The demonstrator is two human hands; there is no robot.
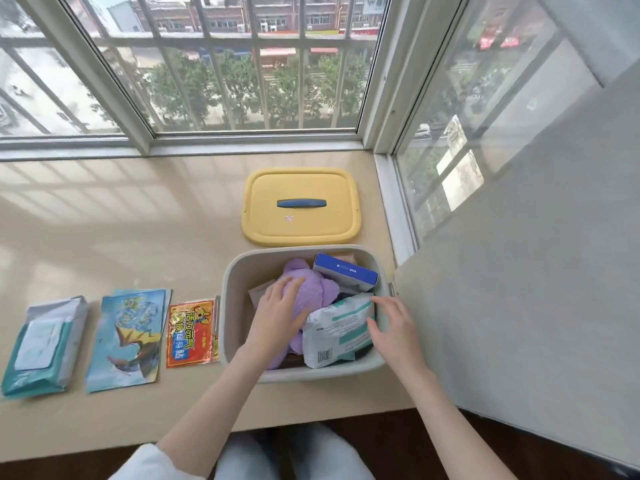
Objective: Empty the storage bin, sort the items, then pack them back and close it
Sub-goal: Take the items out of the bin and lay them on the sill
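The left hand (277, 306) lies on the purple plush toy (322, 292) in the open bin (235, 268), fingers spread. The right hand (391, 327), also spread, touches the white-and-green packet (336, 330) beside the toy. Three flat packs (128, 337) lie left of the bin. The yellow lid (301, 223) rests just beyond it.
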